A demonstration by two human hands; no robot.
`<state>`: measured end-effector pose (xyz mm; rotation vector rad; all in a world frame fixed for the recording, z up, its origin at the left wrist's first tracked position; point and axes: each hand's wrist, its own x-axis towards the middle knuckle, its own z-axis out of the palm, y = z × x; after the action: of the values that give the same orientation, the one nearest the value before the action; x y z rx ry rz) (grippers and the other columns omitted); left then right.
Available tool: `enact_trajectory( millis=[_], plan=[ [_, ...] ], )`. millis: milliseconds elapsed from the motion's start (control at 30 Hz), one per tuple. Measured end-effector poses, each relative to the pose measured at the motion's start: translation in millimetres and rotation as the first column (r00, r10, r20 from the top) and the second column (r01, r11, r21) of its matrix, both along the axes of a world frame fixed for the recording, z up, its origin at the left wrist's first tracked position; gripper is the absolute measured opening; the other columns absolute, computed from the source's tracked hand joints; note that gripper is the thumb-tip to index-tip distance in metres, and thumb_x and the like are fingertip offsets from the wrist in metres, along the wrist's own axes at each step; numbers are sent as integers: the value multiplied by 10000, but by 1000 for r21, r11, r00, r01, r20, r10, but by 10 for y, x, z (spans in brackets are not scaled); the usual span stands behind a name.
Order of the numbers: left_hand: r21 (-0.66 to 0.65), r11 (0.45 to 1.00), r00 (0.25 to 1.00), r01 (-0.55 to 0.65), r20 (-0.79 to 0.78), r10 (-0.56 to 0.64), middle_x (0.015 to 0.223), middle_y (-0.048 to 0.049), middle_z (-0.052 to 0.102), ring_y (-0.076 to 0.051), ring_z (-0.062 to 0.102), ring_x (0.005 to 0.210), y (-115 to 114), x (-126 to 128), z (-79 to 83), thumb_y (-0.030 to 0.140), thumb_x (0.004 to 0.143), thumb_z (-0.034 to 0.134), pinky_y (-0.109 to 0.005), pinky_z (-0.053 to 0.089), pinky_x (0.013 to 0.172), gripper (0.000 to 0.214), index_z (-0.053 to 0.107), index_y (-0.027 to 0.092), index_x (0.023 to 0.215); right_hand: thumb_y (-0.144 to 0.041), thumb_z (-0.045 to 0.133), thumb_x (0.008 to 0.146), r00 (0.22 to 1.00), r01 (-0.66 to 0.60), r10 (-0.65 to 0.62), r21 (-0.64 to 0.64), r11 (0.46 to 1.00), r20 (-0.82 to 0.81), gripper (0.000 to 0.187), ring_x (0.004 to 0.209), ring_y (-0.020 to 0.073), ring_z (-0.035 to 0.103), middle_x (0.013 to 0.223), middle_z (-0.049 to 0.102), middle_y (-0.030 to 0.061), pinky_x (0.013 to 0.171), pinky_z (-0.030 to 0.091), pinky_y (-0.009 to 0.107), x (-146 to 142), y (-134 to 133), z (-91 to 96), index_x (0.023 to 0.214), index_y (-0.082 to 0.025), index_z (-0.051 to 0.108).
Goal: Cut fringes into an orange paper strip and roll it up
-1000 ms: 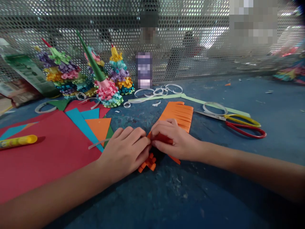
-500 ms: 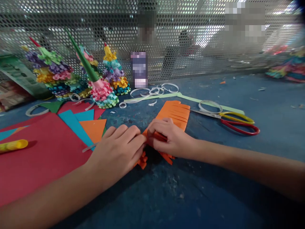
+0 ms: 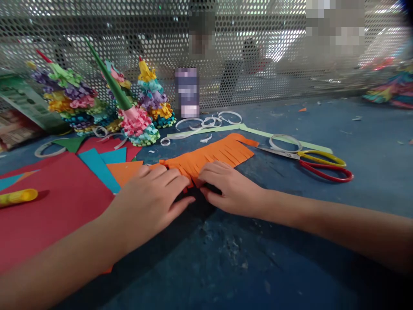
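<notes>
Fringed orange paper strip (image 3: 213, 156) lying flat, partly under the left hand (image 3: 151, 193) and right hand (image 3: 229, 189), both apart and resting on it; any pinch hidden. Step in hand seemingly flattening the strip; far end beyond the grip loose, calling for steady holding.

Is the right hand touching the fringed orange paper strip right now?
Touching: in the head view, the fingers of the right hand lie on the lower edge of the fringed orange paper strip.
</notes>
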<state>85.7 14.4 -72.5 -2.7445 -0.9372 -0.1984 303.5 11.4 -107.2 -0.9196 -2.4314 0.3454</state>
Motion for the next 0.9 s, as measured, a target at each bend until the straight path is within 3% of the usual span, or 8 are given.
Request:
enact_trajectory(
  millis=[200, 400, 500, 633, 900],
  plan=[
    [-224, 972, 998, -64, 4, 66, 893, -35, 585, -228, 554, 867, 37, 24, -152, 315, 929, 479, -346, 412, 727, 152, 563, 189, 913, -94, 488, 843, 1000, -8, 8, -1, 1000, 19, 127, 875, 183, 520, 920, 600, 61, 817, 397, 324, -4, -1, 6, 906, -159, 577],
    [-136, 991, 1000, -3, 10, 5, 848, -41, 603, -222, 574, 811, 43, 9, -152, 261, 946, 424, -358, 409, 721, 199, 603, 177, 923, -93, 488, 843, 1000, -7, 7, 2, 1000, 9, 129, 867, 182, 527, 923, 610, 58, 809, 393, 323, -8, 1, 0, 898, -168, 578],
    [-184, 983, 990, -19, 136, 44, 858, -42, 614, -213, 578, 817, 13, 14, -152, 293, 954, 404, -342, 423, 714, 234, 604, 178, 915, -100, 497, 848, 999, 23, -23, 5, 1000, -22, 123, 873, 183, 530, 919, 615, 51, 800, 384, 323, -9, -5, 7, 911, -168, 578],
    [-403, 914, 900, -39, 383, 207, 867, 2, 622, -159, 588, 804, -63, 50, -166, 344, 951, 428, -269, 448, 676, 212, 593, 215, 918, -193, 538, 879, 992, 56, -54, 10, 998, -114, 88, 891, 185, 535, 934, 619, 45, 803, 356, 330, -13, -30, 29, 956, -186, 581],
    [-529, 848, 843, 3, 459, 283, 863, 16, 612, -147, 577, 787, -147, 92, -213, 346, 951, 439, -269, 444, 673, 185, 571, 226, 905, -219, 578, 873, 995, -11, 8, -30, 999, -95, 26, 890, 157, 550, 909, 629, 7, 819, 288, 322, -33, -66, 56, 866, -197, 565]
  ],
)
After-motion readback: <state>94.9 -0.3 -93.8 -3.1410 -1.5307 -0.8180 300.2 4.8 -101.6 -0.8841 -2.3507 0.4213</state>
